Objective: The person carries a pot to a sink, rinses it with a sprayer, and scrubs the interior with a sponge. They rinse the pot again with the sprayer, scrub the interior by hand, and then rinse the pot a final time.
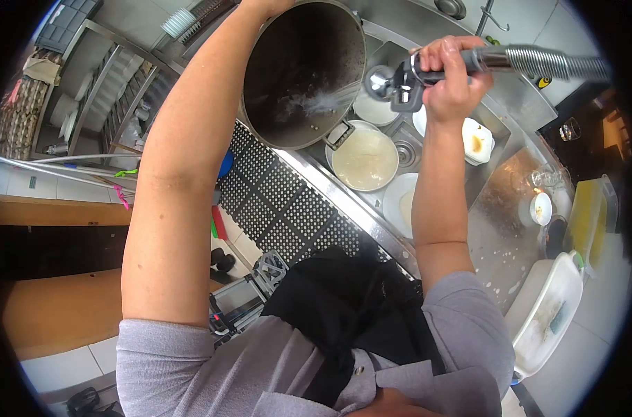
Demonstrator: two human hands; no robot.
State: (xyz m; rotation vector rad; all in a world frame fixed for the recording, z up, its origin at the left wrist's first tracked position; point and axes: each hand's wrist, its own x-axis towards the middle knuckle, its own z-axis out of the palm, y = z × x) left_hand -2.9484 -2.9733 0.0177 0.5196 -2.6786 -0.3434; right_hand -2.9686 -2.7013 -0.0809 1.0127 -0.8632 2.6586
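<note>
My right hand [455, 82] is wrapped round the handle of a spray nozzle [399, 85] on a coiled metal hose [545, 61]. Water sprays from the nozzle leftward into a large dark pot [305, 66], tilted over the sink edge with its mouth facing me. At the top edge of the view, my left hand [267, 5] is at the pot's rim, mostly cut off, its fingers hidden. Below the pot, a round bowl of cloudy liquid [365, 158] sits in the sink beside the drain [405, 151].
White dishes [477, 142] lie in the sink. A small cup [540, 208] and a white tub [549, 316] are on the right. Black perforated matting [281, 208] covers the floor below the sink's metal edge. Metal shelving [100, 83] stands at the left.
</note>
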